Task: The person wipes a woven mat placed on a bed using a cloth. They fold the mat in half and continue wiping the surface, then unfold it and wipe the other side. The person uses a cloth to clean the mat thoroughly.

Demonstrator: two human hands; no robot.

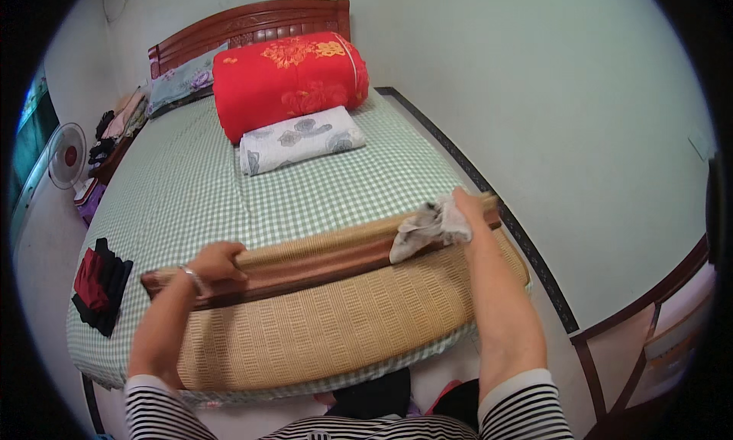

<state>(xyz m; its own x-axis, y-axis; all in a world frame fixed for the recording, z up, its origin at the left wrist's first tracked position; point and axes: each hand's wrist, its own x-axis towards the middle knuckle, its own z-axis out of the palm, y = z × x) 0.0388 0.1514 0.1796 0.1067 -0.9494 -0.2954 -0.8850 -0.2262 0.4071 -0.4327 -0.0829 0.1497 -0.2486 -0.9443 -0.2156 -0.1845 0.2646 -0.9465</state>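
A tan woven sleeping mat (326,325) with a brown border lies across the foot of the bed, its far edge (320,262) rolled or folded up. My left hand (220,261) grips that raised edge near its left end, with a bracelet at the wrist. Close to the right end, my right hand (468,208) holds a crumpled greyish-white cloth (429,225) against the same edge. My right fingers are mostly hidden, so how firmly they grip the mat cannot be told. The green-and-white checked sheet (320,197) shows beyond the mat.
A red quilt roll (292,85), a folded white flowered cover (303,139) and a pillow (192,79) lie towards the wooden headboard (252,19). Folded dark and red clothes (100,288) lie at left. A fan (70,155) stands beyond the bed's left side; a wall (544,125) rises at right.
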